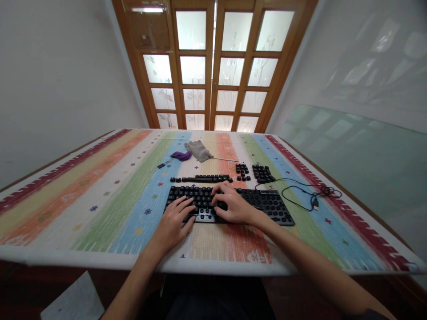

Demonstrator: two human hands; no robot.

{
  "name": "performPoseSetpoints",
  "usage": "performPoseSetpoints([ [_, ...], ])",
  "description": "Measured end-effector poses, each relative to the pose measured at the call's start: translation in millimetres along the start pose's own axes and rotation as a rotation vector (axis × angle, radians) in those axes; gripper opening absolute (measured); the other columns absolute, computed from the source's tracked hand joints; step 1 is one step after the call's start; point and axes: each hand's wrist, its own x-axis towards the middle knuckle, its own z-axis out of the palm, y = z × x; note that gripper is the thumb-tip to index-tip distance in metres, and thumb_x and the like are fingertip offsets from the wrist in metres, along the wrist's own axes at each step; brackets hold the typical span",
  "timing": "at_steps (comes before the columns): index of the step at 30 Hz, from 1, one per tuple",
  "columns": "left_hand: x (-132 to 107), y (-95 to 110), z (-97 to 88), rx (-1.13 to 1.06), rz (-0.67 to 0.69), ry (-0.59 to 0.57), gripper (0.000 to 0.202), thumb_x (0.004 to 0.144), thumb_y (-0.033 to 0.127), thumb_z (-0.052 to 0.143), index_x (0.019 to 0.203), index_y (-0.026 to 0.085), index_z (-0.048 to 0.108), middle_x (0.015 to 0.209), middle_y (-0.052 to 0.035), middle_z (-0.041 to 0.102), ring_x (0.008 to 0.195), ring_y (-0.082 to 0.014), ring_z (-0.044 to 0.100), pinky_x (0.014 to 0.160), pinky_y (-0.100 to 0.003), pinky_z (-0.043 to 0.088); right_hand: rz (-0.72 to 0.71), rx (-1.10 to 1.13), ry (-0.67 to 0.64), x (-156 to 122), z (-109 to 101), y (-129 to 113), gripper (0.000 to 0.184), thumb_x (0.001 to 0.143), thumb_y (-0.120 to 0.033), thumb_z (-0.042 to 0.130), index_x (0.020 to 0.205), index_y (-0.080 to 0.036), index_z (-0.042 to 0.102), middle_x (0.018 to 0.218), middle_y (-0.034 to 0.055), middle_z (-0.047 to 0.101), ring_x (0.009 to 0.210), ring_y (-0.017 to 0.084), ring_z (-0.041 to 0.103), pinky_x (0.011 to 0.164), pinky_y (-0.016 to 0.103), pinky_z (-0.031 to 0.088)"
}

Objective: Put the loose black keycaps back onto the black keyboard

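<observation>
my left hand lies open on the keyboard, likely steadying it; my right hand curls, grip unclear; keycaps sit close, probably for reach.

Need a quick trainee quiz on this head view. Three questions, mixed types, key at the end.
1. True or false: the left hand and the right hand are both at the keyboard.
2. Which lies next to the grey cloth? A) a mug B) the purple cloth C) a notebook
3. Fill in, from the person's side: the USB plug lies to the ____ of the keyboard.

Key: 1 true; 2 B; 3 right.
</observation>
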Motion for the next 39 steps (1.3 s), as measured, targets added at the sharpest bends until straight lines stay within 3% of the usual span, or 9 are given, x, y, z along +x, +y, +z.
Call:
performPoseSetpoints([
  [4, 2.4, 6.0, 0.2, -0.024, 0.026, 0.001, 0.021, 0.094, 0.021, 0.056, 0.111, 0.022, 0.069, 0.135, -0.0089, 0.062, 0.132, -0.0299, 0.05, 0.108, -0.058, 0.045, -0.015, -0.048, -0.057, -13.9, -8.8, -0.4, 0.01, 0.074, -0.008, 0.066, 0.075, -0.018, 0.069, 0.1, 0.0089, 0.057, 0.098, 0.024, 0.052, 0.09, 0.043, 0.047],
  [11, 12.6, 17.2, 8.8, -0.059, 0.085, -0.018, 0.021, 0.093, 0.019, 0.058, 0.107, 0.023, 0.073, 0.136, -0.0089, 0.062, 0.133, -0.0306, 0.05, 0.108, -0.058, 0.044, -0.033, -0.174, -0.072, -26.8, -0.4, -4.2, 0.006, 0.081, -0.015, 0.068, 0.084, -0.017, 0.072, 0.1, 0.0106, 0.057, 0.096, 0.025, 0.051, 0.087, 0.042, 0.048],
  [26, 13.6, 20.7, 10.9, -0.041, 0.082, -0.094, 0.016, 0.093, 0.02, 0.059, 0.102, 0.022, 0.072, 0.136, -0.0097, 0.062, 0.135, -0.0313, 0.047, 0.108, -0.058, 0.043, 0.03, -0.122, -0.097, -25.0, 4.9, -10.8, 0.007, 0.081, -0.011, 0.068, 0.086, -0.015, 0.068, 0.099, 0.0098, 0.057, 0.096, 0.024, 0.05, 0.088, 0.04, 0.048],
  [31, 15.1, 21.7, 12.6, -0.033, 0.081, -0.098, 0.017, 0.093, 0.019, 0.059, 0.103, 0.021, 0.073, 0.136, -0.0101, 0.062, 0.135, -0.032, 0.047, 0.108, -0.058, 0.043, -0.021, -0.231, -0.096, -25.1, 4.6, -11.4, 0.006, 0.085, -0.014, 0.064, 0.087, -0.016, 0.069, 0.099, 0.0111, 0.056, 0.096, 0.025, 0.049, 0.086, 0.041, 0.047],
  [39, 18.8, 25.7, 16.3, -0.038, 0.08, -0.08, 0.014, 0.091, 0.018, 0.06, 0.096, 0.02, 0.073, 0.135, -0.0095, 0.062, 0.133, -0.0323, 0.048, 0.108, -0.056, 0.043, -0.067, -0.306, -0.22, -14.6, -1.2, -13.1, 0.008, 0.084, -0.014, 0.06, 0.082, -0.016, 0.068, 0.101, 0.0127, 0.056, 0.095, 0.025, 0.049, 0.087, 0.04, 0.045],
])
